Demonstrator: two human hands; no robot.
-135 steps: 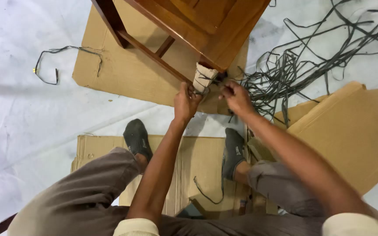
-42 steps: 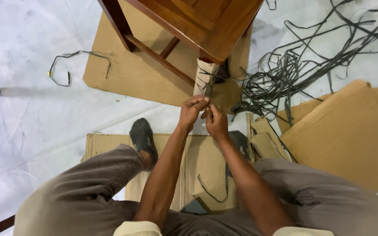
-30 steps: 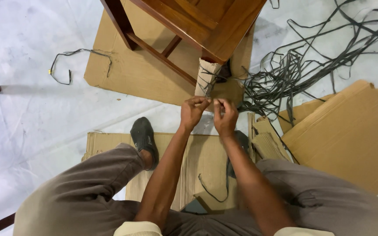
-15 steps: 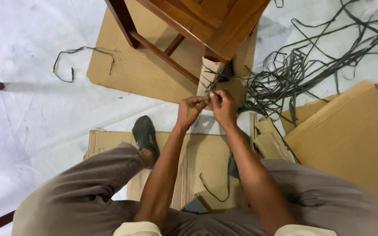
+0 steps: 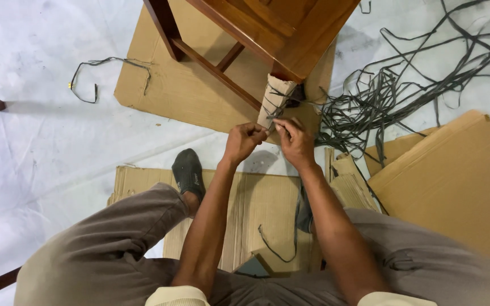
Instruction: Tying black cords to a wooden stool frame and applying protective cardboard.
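A cardboard-wrapped chair leg (image 5: 275, 101) stands just beyond the fingertips, dark strapping (image 5: 282, 107) wound around it. The left hand (image 5: 244, 141) and right hand (image 5: 295, 143) meet just below it, fingers pinched together on a strand of the strapping. A tangle of loose dark straps (image 5: 392, 90) lies right of the fingers, flat cardboard sheets (image 5: 449, 175) nearer the right wrist.

Seen from above, a seated person's left hand (image 5: 244, 141) and right hand (image 5: 296, 143) met close together, fingers (image 5: 259, 131) pinching a thin dark strap (image 5: 272, 120). Just beyond the fingers stood a wooden furniture leg (image 5: 276, 102) wrapped in cardboard. Right of the fingers lay a tangle of dark straps (image 5: 392, 93) on the white floor (image 5: 41, 147). Flat cardboard sheets (image 5: 449, 175) lay nearer the person, to the right.
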